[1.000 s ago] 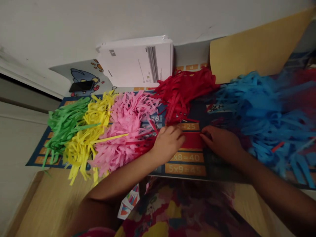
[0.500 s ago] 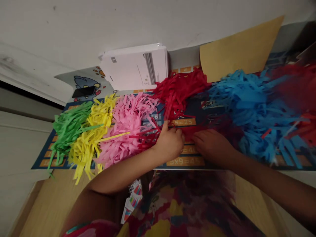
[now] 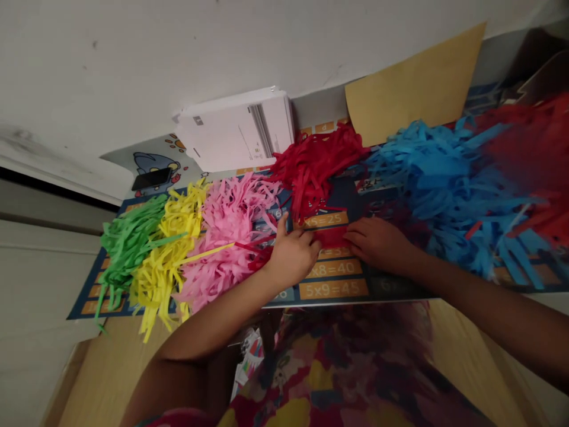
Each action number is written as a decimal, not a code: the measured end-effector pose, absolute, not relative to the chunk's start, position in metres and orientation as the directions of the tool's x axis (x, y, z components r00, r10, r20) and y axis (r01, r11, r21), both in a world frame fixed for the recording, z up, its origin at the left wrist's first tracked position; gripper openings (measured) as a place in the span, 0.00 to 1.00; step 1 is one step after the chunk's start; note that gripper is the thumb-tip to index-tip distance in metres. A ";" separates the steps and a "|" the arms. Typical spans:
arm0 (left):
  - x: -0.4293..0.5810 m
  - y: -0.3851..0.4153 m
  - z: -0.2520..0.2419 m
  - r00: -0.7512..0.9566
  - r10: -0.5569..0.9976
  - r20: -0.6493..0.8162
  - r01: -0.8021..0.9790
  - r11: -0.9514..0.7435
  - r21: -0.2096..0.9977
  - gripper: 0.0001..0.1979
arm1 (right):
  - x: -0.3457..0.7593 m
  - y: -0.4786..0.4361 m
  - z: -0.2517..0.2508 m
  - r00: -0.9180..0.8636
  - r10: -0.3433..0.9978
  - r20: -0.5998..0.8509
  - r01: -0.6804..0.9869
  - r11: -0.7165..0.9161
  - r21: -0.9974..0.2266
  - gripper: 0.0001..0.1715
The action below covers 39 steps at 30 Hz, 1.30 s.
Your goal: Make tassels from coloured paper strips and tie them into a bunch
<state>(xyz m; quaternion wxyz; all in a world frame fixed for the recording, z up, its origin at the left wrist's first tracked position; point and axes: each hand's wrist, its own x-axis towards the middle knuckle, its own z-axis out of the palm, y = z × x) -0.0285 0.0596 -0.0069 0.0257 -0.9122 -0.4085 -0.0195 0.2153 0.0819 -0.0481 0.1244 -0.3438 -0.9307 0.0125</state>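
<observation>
A flat piece of red fringed paper [image 3: 331, 236] stretches between my hands over the printed multiplication sheet. My left hand [image 3: 294, 254] has its fingers curled on the left end, one digit pointing up; red fringe shows to its left. My right hand [image 3: 380, 244] has its fingertips bent together on the right end, with more dark red fringe beyond it. Just behind lies a heap of red paper strips [image 3: 317, 157]. Pink strips [image 3: 231, 225] are left of my left hand, and blue strips [image 3: 444, 178] are right of my right hand.
Yellow strips [image 3: 171, 237] and green strips [image 3: 131, 237] lie at the far left, near a dark phone [image 3: 152, 179]. A white box [image 3: 231, 130] and a yellow sheet [image 3: 413, 89] lean against the wall. More red strips [image 3: 542, 160] cover the right end.
My left hand has shifted slightly, its raised digit clear of the red strips behind. The red paper between my hands shows more plainly. The whole view has tilted a little.
</observation>
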 end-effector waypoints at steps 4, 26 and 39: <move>-0.041 0.065 -0.010 0.611 0.790 0.055 0.784 -0.613 0.097 0.11 | 0.234 0.099 -0.056 -0.681 0.705 0.200 0.634 0.704 -0.320 0.17; -0.040 0.075 -0.017 0.377 0.926 0.020 0.896 -0.370 0.244 0.12 | 0.223 0.113 -0.045 -0.505 0.863 -0.022 0.798 0.457 -0.393 0.21; -0.037 0.087 -0.014 0.336 0.941 -0.035 0.933 -0.328 0.149 0.08 | 0.215 0.119 -0.036 -0.468 0.877 -0.112 0.865 0.428 -0.261 0.19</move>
